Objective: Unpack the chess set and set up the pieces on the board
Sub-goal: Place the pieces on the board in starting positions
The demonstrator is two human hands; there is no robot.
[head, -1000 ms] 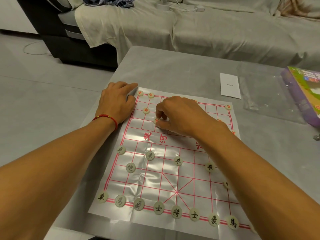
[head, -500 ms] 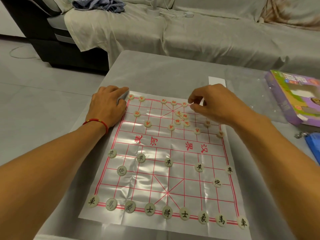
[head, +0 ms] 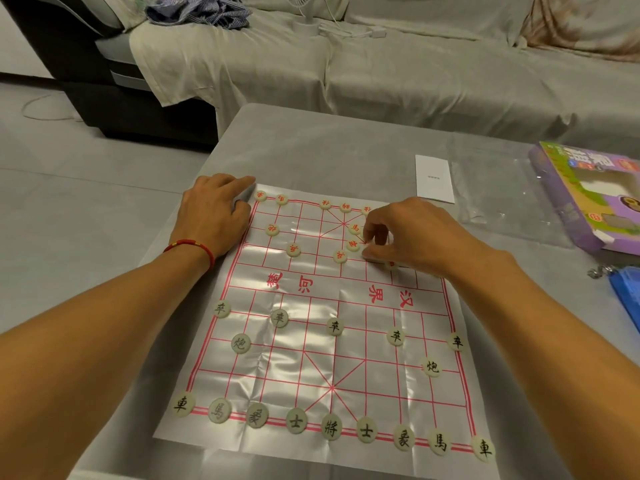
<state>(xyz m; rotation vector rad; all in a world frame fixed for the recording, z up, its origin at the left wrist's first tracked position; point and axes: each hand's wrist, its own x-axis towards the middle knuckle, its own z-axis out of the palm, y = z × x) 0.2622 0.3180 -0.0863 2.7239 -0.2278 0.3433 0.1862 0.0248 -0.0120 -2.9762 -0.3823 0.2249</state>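
Note:
A shiny paper Chinese chess board (head: pixel 311 344) with red lines lies on the grey table. Black-lettered round pieces (head: pixel 330 427) stand in order along its near rows. Red-lettered pieces (head: pixel 293 250) sit on the far half, some in a loose cluster (head: pixel 353 244) near the far palace. My left hand (head: pixel 214 213) rests flat on the board's far left corner, fingers straight. My right hand (head: pixel 405 233) hovers over the cluster with fingers curled down, fingertips at a red piece that is mostly hidden under them.
A purple and green game box (head: pixel 588 195) lies open at the right, beside a clear plastic wrap (head: pixel 498 188) and a white leaflet (head: pixel 434 178). A blue item (head: pixel 627 296) pokes in at the right edge. A covered sofa (head: pixel 381 64) stands beyond the table.
My right hand moved from the board's left-centre to the far right edge, then back down onto the cluster of red pieces. My left hand stayed on the corner.

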